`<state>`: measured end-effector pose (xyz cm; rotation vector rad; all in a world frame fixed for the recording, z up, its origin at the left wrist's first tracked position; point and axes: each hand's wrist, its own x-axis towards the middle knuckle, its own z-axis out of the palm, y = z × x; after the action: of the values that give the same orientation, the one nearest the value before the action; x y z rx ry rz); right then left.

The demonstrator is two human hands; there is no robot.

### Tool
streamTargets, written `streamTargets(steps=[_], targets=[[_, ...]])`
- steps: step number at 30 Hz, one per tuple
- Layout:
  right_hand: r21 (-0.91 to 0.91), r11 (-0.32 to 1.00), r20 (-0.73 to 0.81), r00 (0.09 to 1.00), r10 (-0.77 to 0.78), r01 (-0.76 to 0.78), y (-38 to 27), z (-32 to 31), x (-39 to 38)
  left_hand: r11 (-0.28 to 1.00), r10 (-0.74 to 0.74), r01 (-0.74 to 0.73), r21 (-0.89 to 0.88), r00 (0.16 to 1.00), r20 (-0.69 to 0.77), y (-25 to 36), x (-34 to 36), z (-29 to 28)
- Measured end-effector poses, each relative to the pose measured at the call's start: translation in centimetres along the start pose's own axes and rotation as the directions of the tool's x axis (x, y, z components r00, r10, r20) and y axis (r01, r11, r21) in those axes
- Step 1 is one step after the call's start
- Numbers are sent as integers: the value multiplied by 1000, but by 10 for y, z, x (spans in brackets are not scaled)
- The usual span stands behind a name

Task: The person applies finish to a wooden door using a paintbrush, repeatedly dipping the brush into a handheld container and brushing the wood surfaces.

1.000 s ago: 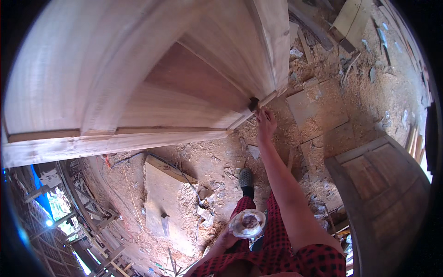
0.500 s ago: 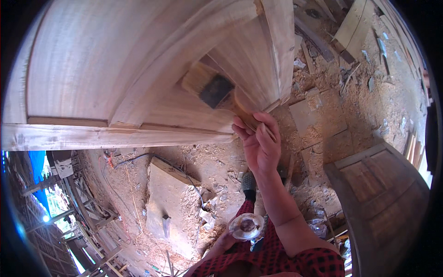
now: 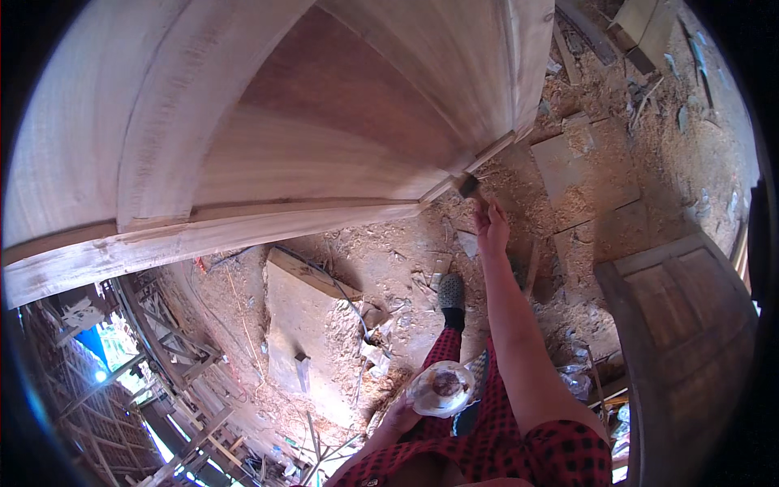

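Note:
My right hand (image 3: 492,229) is stretched forward, fingers closed on the handle of a wide paintbrush (image 3: 468,185). The brush's dark ferrule and bristles are at the near right corner of a large panelled wooden piece (image 3: 268,166); I cannot tell whether the bristles touch it. One inset face of the wood shows a reddish-brown patch (image 3: 324,89), darker than the pale wood around it. Close to my body, my left hand (image 3: 402,415) holds a pale round bowl (image 3: 422,401) with brown residue inside. The bowl hides part of its fingers.
Sawdust and wood scraps cover the ground. A stone-like slab (image 3: 296,325) lies left of my foot (image 3: 451,292). To the right stands a smaller panelled wooden door (image 3: 677,325). Square tiles (image 3: 580,174) and boards (image 3: 637,32) lie farther right, and a cable runs by the slab.
My right hand has carried the brush away from the middle of the panelled face to its near right corner, with the arm straighter. The reddish-brown patch is now uncovered. My left hand still holds the bowl.

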<state>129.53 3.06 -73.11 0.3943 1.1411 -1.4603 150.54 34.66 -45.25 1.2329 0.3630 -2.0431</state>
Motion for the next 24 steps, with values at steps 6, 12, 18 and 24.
streamTargets(steps=[6, 12, 18, 24], targets=[[-60, 996, -107, 991, -75, 69, -24, 54, 2, 999, 8, -5, -50, 998, 60, -5, -1, -1], [-44, 973, 165, 962, -217, 227, -90, 155, -130, 997, 42, -33, -70, 990, 132, -4, -2, 14], [204, 943, 548, 768, -331, 261, -143, 219, -242, 994, 79, -65, -89, 983, 165, 1, -7, 24], [355, 935, 787, 542, -295, -7, -136, 238, -231, 992, 93, -77, -104, 983, 157, 1, -13, 23]])
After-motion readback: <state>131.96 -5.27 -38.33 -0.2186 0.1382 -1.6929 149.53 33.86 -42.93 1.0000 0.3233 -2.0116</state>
